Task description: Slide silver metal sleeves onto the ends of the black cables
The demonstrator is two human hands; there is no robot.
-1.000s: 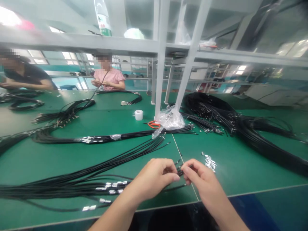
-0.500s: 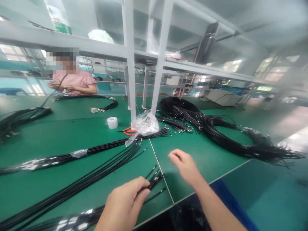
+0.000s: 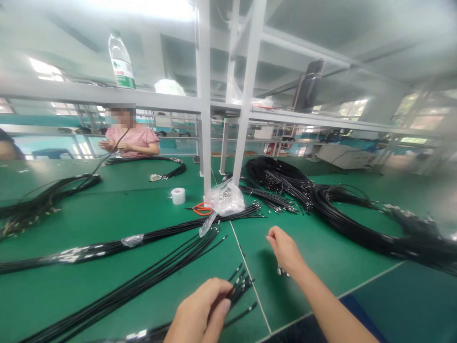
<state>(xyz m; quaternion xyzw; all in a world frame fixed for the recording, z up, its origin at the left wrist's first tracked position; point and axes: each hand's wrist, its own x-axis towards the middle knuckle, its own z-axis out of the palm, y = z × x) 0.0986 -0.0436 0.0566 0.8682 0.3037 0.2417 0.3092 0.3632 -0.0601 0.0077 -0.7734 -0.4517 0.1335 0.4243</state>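
My left hand (image 3: 205,309) is closed around a bundle of black cables (image 3: 244,282), whose tipped ends stick out past the thumb and fingertips. My right hand (image 3: 283,250) hovers over the green table to the right of them, fingers curled in; what they hold, if anything, is hidden. Just under its palm some small shiny metal pieces (image 3: 282,271) show, but I cannot tell if they lie on the table or hang from the hand. Beside my left hand a loose group of black cables (image 3: 143,281) lies slanting across the table.
A clear plastic bag of small metal parts (image 3: 226,197) sits at the shelf post, by orange-handled scissors (image 3: 203,208) and a tape roll (image 3: 178,196). Coiled black cables (image 3: 342,219) lie right. Across the table (image 3: 150,205), a person in pink (image 3: 137,140) handles a cable.
The view has tilted upward, so the table sits lower in the picture. My right hand has lifted slightly away from the table's near edge, and small metal pieces now show beneath it.
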